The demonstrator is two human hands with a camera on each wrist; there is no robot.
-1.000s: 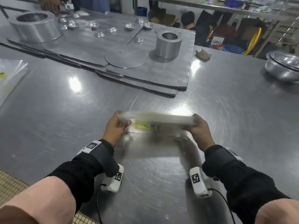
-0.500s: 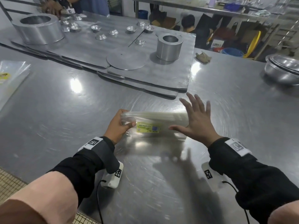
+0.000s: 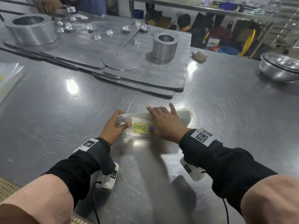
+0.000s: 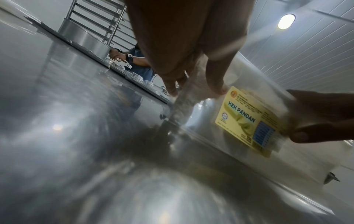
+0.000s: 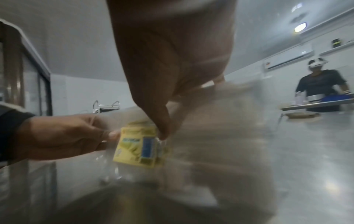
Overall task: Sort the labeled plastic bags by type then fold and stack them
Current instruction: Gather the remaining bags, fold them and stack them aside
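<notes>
Nearby, metal sheets [image 3: 145, 75] beyond hands-held bags [image 3: 184, 115].

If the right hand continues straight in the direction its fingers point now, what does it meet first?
The right hand lies flat on the stack of bags, fingers pointing away from the person. Straight on is bare table, then probably the edge of the grey metal sheets; depth is unclear.

Steel table [image 3: 226, 126] carries folded bags [image 3: 184, 114], metal sheets [image 3: 145, 75], bowls [image 3: 281, 68].
</notes>
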